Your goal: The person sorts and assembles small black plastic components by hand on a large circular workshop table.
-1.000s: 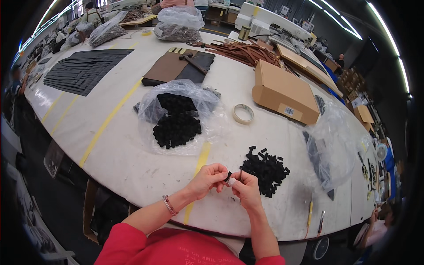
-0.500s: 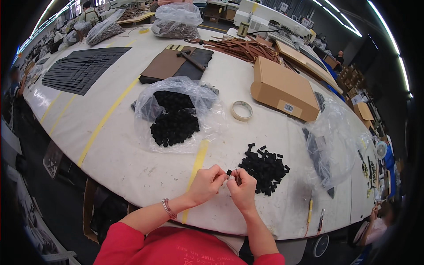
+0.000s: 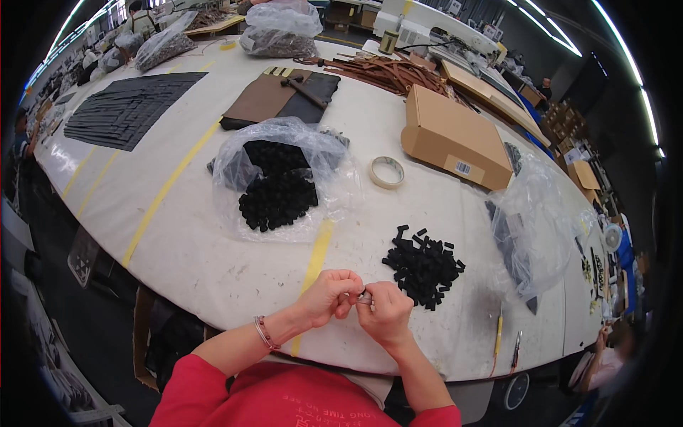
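A small black piece [image 3: 363, 292] sits between the hands, mostly hidden by fingers; only a dark bit shows. The left grip [image 3: 331, 298] is pinched on it; the right grip [image 3: 385, 312] curls against it, its hold unclear. Short, matte black tabs [image 3: 425, 267] lie heaped beyond, on the tabletop [image 3: 206, 274].

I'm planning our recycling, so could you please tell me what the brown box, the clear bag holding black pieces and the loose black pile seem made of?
Brown box: matte cardboard, given its tan, folded panels.
Clear bag: thin, glossy plastic, see-through and wrinkled.
Loose black pile by the right hand: matte, showing no highlights, perhaps fabric or foam, though too small to tell.
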A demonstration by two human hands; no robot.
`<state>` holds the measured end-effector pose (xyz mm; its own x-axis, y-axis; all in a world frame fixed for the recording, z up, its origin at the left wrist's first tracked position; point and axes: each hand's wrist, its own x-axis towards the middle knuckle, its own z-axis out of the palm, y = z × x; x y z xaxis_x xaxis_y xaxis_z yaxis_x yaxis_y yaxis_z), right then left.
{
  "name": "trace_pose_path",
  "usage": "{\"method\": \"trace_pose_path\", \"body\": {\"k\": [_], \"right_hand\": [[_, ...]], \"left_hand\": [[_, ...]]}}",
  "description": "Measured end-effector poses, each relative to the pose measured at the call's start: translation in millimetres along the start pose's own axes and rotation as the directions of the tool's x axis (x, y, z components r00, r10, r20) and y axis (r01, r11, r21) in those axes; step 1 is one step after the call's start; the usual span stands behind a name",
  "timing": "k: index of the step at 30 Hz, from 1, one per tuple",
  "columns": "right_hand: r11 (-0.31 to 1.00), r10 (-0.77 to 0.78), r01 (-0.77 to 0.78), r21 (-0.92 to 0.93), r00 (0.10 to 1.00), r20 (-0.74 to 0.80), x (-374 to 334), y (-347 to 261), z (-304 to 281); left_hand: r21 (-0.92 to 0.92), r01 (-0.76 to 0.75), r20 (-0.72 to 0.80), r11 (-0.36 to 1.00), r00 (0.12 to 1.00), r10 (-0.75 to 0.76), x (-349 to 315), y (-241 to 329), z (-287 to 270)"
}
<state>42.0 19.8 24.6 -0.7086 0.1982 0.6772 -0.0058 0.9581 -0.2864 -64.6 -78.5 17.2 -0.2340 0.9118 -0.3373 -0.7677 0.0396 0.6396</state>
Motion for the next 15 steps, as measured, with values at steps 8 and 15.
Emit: {"method": "trace_pose_path", "body": {"k": [8, 15], "right_hand": [[-0.033, 0.53, -0.739, 0.673, 0.557, 0.639, 6, 13, -13], [-0.244, 0.403, -0.804, 0.542, 0.424, 0.811, 0, 23, -10]], "left_hand": [[0.31, -0.197, 0.064, 0.93, 0.98, 0.186, -4, -6, 1], [0.567, -0.384, 0.122, 0.729, 0.914, 0.386, -3, -16, 0]]}}
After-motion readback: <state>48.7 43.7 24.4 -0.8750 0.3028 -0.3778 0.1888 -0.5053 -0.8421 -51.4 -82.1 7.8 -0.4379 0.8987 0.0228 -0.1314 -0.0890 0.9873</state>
